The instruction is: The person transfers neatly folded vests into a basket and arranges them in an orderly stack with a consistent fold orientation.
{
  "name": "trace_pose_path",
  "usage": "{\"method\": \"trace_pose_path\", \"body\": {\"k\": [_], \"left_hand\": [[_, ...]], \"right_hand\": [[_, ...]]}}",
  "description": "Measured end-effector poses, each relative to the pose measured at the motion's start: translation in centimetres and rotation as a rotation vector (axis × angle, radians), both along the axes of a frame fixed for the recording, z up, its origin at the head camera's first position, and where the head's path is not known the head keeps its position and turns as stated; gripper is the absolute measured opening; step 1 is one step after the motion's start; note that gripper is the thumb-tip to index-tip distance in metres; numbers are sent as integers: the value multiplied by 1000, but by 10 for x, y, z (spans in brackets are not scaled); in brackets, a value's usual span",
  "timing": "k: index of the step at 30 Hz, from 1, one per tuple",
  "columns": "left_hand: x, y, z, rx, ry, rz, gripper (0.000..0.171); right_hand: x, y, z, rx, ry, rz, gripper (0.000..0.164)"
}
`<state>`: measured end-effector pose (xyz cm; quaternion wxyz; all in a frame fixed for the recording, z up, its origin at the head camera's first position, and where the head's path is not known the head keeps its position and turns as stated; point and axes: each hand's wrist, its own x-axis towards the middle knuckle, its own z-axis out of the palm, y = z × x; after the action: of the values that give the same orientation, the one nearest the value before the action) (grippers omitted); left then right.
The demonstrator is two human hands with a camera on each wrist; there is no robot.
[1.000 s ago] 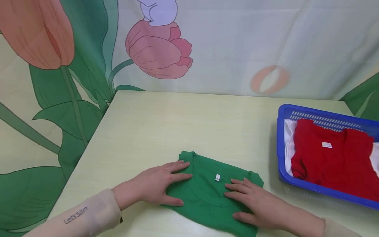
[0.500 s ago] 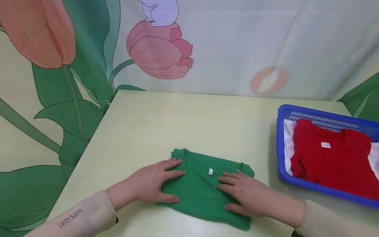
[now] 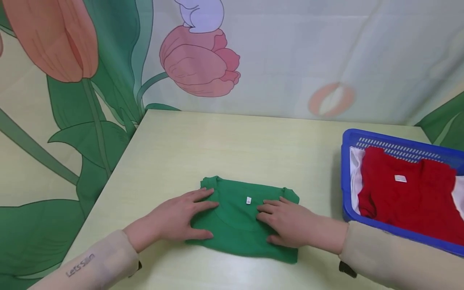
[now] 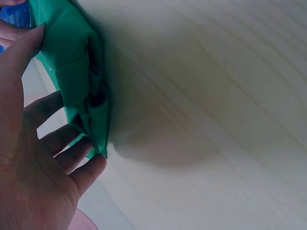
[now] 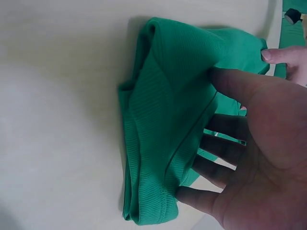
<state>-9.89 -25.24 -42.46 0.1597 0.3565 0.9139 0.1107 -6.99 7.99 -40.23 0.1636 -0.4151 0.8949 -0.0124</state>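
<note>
A folded green shirt with a small white neck label lies on the pale table. My left hand rests on its left side, fingers spread. On the right side my right hand touches the cloth with fairly straight fingers. In the left wrist view, the fingertips of the left hand touch the folded edge of the shirt. The right wrist view has the ribbed layers of the shirt stacked at its side edge, with the right hand over it.
At the right stands a blue plastic basket holding a folded red garment and white cloth. A curtain printed with flowers hangs behind the table.
Both hands and the green shirt have shifted left and farther up the table. The shirt has turned a little, so its top edge lies more level. The hands keep their contact with it.
</note>
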Motion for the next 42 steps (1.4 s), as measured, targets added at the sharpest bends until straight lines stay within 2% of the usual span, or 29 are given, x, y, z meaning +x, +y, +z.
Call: {"method": "trace_pose_path", "body": {"k": [10,18,26,36,42], "left_hand": [[-15,-9,1,-3,13,54,78],[-28,-12,0,-3,21,72,79],[-41,-14,1,-8,2,93,79],[-47,-13,3,-17,-22,106,79],[-49,-14,3,44,-76,131,75]], "right_hand": [[-31,-18,5,68,-34,-13,52],[-54,-22,5,51,-83,-17,51],[-71,-23,4,41,-86,-8,51],[-81,-23,2,41,-151,-60,54],[-80,-23,1,25,-157,-86,55]]}}
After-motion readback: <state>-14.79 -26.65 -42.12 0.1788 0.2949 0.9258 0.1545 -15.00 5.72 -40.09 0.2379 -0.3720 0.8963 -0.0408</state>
